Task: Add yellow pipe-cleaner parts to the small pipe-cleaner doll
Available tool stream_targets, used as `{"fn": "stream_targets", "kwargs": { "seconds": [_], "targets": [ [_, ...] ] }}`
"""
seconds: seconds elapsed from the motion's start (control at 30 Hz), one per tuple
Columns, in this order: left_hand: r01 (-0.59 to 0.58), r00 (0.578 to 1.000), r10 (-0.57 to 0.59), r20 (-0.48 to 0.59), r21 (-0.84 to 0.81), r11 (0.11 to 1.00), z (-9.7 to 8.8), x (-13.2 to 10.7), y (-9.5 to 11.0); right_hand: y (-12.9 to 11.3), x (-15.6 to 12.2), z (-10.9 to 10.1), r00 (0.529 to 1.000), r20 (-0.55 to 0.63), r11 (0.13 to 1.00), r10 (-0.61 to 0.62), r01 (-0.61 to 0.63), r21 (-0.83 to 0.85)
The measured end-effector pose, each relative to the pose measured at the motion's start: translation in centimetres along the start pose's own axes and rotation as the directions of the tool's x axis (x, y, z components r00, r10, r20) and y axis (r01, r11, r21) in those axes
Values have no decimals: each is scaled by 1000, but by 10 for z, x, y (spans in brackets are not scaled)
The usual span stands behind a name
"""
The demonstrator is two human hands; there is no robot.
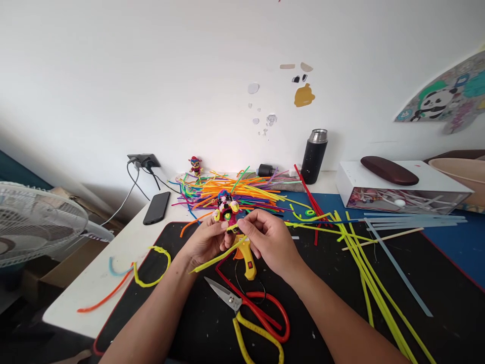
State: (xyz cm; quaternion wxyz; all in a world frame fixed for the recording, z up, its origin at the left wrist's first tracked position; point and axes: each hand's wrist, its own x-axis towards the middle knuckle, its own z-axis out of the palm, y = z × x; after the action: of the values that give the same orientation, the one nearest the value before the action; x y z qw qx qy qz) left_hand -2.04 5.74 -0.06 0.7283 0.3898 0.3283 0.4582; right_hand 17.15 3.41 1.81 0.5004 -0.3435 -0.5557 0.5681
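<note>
A small pipe-cleaner figure with a blue and red head, pink and yellow parts and a dark red body is upright in my left hand, whose fingers close around its lower part. My right hand pinches at the figure's lower right side, on a yellow pipe cleaner whose free end slants down to the left. The exact grip between thumb and fingertips is partly hidden. Under the hands lies a yellow glue gun. Nearer to me are scissors with red and yellow handles, with a dark red pipe cleaner across them.
A heap of coloured pipe cleaners lies at the back, beside a similar figure. Yellow pipe cleaners spread at right. A phone, a black flask, a white box and a fan surround the black mat.
</note>
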Motion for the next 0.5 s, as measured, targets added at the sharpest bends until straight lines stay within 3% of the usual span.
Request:
{"fn": "stream_targets", "kwargs": {
  "seconds": [0.5],
  "targets": [
    [-7,1000,7,11,-29,1000,-2,1,0,0,2,3,995,38,994,91,-93,58]
  ]
}}
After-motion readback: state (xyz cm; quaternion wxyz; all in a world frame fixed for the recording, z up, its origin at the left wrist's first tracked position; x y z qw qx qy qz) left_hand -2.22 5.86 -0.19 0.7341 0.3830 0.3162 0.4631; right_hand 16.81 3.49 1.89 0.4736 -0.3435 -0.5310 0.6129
